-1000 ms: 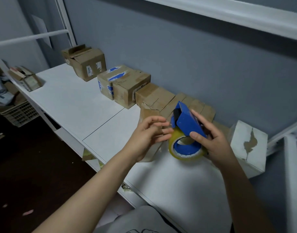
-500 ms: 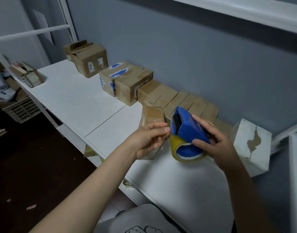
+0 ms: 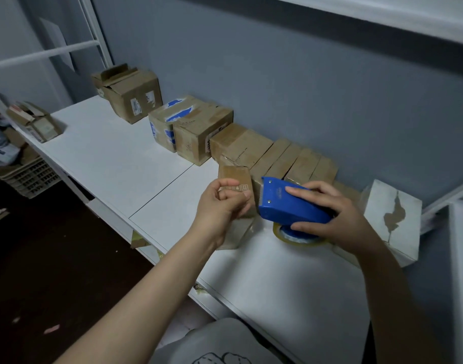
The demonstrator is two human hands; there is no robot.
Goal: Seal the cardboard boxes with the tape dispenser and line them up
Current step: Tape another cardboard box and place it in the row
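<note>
- Fingers of right hand: curled round the blue tape dispenser, index finger laid along its top, thumb on the near side. Firm hold.
- Fingers of left hand: curled, tips near the thumb, in front of the small cardboard box. Cannot tell whether they pinch anything or hold the box.
- Tape dispenser: low over the worktop, toothed edge pointing to 9 o'clock, just beside the small cardboard box. Tape roll sits underneath, at the worktop surface.
- Small cardboard box: upright, at 9 o'clock of the dispenser, partly hidden by the left hand.
- Row of cardboard boxes: side by side against the wall, at 12 o'clock of the dispenser.
- Larger box and blue-taped box: touching, at 11 o'clock, continuing the line. Open-flapped box lies further along, apart from them.
- White box with a torn patch: at 3 o'clock of the right hand, just beside it.
- Plastic crate: off the worktop, at 9 o'clock, well apart.
</note>
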